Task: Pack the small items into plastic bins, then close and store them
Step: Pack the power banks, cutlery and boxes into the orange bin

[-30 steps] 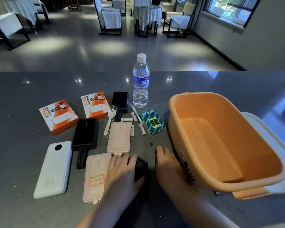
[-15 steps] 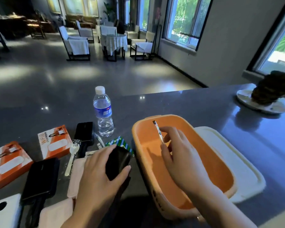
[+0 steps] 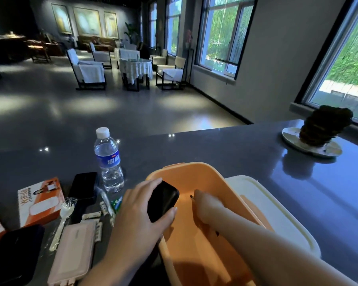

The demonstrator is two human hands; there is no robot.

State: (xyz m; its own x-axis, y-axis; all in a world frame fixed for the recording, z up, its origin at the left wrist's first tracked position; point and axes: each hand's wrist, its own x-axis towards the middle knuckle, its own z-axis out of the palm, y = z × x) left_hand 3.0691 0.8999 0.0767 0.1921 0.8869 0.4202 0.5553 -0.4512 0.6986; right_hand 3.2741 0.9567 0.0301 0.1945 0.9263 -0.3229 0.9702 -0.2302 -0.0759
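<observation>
An orange plastic bin (image 3: 194, 166) stands on the dark counter, its white lid (image 3: 277, 207) lying flat against its right side. My left hand (image 3: 136, 215) grips a small black device (image 3: 163, 200) right over the bin's left rim. Deep inside the bin, my right hand (image 3: 207, 205) pinches a thin dark stick (image 3: 191, 196) whose tip pokes out past the fingers. Left of the bin lie a pink power bank (image 3: 72, 250), two black power banks (image 3: 84, 185) (image 3: 15, 254), an orange box (image 3: 39, 201), a plastic fork (image 3: 63, 219), loose batteries (image 3: 91, 215) and a green pack (image 3: 117, 203).
A water bottle (image 3: 109, 162) stands upright behind the small items. At the counter's far right a white plate (image 3: 289, 139) carries a dark lumpy object. Beyond the counter's far edge is a hall with chairs and tables.
My left hand has carried the black device rightward over the bin's rim. My right hand has dropped lower into the bin with the thin stick. The view has tilted up and to the right.
</observation>
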